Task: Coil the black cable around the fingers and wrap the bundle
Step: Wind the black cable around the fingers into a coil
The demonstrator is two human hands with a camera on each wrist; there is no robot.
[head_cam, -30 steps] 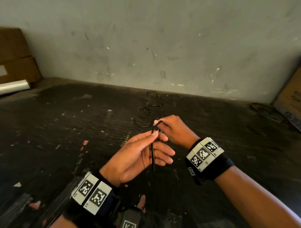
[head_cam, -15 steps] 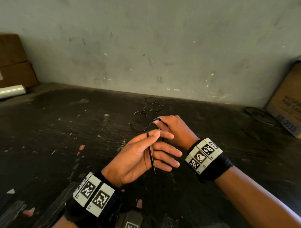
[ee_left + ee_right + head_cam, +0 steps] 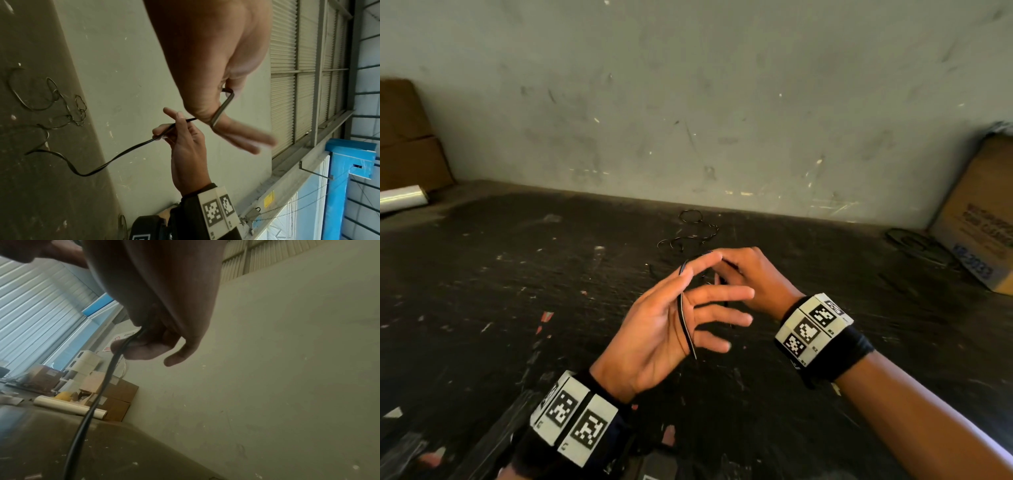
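A thin black cable (image 3: 686,325) runs down the palm of my left hand (image 3: 664,329). The thumb pins its end against the fingers, which point right and are spread. From the index finger the cable bends over to my right hand (image 3: 753,274), just behind the left fingers. The left wrist view shows my right hand (image 3: 185,146) pinching the cable (image 3: 115,160), which sags from there to the table. The rest of the cable (image 3: 688,236) lies in loose curls near the wall. In the right wrist view the cable (image 3: 98,395) drops from my right hand (image 3: 156,344).
The work surface is a dark scuffed table (image 3: 517,291) against a grey wall. A cardboard box (image 3: 983,219) stands at the right with another black coil (image 3: 917,245) beside it. Brown boxes (image 3: 407,144) and a roll of clear film (image 3: 400,200) sit at the far left.
My right hand has carried the cable from the left index fingertip round behind the left fingers. The left fingers have spread wider, and the thumb still pins the cable end.
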